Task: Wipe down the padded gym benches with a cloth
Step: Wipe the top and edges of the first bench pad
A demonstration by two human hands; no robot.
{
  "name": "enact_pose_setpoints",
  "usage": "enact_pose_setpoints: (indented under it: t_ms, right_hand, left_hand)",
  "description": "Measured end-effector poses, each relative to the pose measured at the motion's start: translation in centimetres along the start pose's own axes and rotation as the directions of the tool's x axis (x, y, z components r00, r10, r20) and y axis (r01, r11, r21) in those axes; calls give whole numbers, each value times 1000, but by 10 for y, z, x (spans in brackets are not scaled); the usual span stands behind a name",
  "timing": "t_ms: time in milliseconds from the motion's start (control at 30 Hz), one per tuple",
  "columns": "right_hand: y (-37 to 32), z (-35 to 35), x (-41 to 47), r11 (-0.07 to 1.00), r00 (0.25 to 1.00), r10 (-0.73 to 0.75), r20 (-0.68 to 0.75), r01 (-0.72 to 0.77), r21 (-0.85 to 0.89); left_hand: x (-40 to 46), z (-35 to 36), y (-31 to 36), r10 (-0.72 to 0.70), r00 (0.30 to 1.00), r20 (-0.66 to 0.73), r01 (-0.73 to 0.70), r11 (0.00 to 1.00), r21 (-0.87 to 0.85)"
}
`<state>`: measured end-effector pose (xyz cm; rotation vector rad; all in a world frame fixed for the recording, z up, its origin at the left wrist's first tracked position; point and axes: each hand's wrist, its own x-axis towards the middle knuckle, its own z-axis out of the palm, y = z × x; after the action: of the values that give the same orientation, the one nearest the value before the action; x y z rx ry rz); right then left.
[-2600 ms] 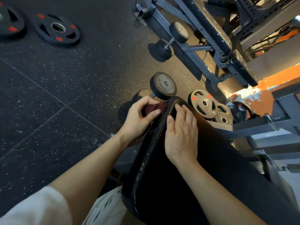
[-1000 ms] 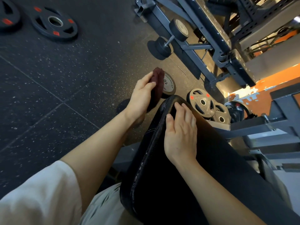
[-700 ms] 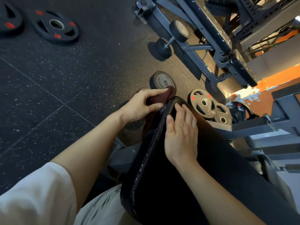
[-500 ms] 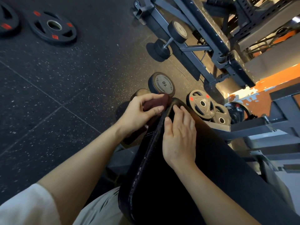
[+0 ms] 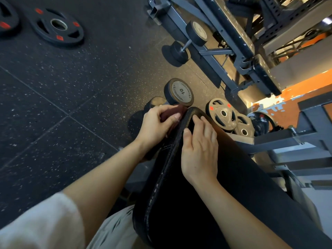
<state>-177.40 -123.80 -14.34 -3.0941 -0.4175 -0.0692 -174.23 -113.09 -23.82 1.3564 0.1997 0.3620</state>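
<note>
Cloth point(image 5: 171, 112) in left hand point(image 5: 156, 124)

Single view only, head-worn wide-angle camera, no second view to overlap. Lens looks forward and steeply down over wearer's own forearms, tilted so floor point(image 5: 53, 105) seams run diagonally. Closest: black bench pad point(image 5: 179, 203) rising from bottom edge, left hand point(image 5: 154, 126) and right hand point(image 5: 199, 150) near frame centre. Farther: dumbbell point(image 5: 179, 92) marked 10 just beyond pad end, weight plate point(image 5: 58, 26) at top left, grey bench frame point(image 5: 206, 56) at top right. Edges bend with wide-angle distortion.
</note>
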Motion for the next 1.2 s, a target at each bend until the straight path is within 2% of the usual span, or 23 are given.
enact_pose_setpoints:
  t_ms: [100, 167, 200, 333, 500, 633, 767, 833, 933, 1133, 1200]
  right_hand:
    - [0, -1, -2, 1000, 1000, -1, -2, 1, 18]
    - [0, -1, -1, 1000, 1000, -7, 0, 7, 27]
    - [1, -1, -1, 1000, 1000, -6, -4, 7, 28]
    - [2, 0, 0, 1000, 1000, -2, -8, 3, 21]
    - [1, 0, 0, 1000, 1000, -8, -17, 8, 4]
    - [2, 1, -1, 1000, 1000, -11, -23, 11, -7]
    - [1, 0, 0, 1000, 1000, -7, -15, 7, -13]
    - [1, 0, 0, 1000, 1000, -8, -18, 8, -6]
    - [0, 1, 1, 1000, 1000, -10, -26, 10, 3]
    - [4, 3, 1, 1000, 999, -8, -36, 8, 3]
    - [5, 2, 1, 1000, 1000, -4, -30, 4, 6]
  left_hand:
    - [21, 0, 0, -26, 999, -36, 32, 980, 196]
    - [29, -5, 4, 5, 993, -114, 24, 967, 255]
    - [32, -6, 8, 18, 994, -107, 11, 964, 265]
    - [25, 2, 18, 38, 975, 219, -79, 980, 184]
    - [7, -18, 13, 120, 978, 172, -146, 979, 143]
    - [-23, -36, 13, 101, 967, 233, -95, 995, -40]
    - [-6, -22, 12, 123, 969, 215, -141, 988, 70]
    - [12, -12, 11, 79, 972, 221, -101, 991, 90]
    - [20, -10, 10, 28, 969, 244, -28, 1000, -2]
    - [-50, -43, 15, -7, 968, 251, 64, 974, -218]
    - [-57, -48, 18, -5, 967, 255, 58, 978, -202]
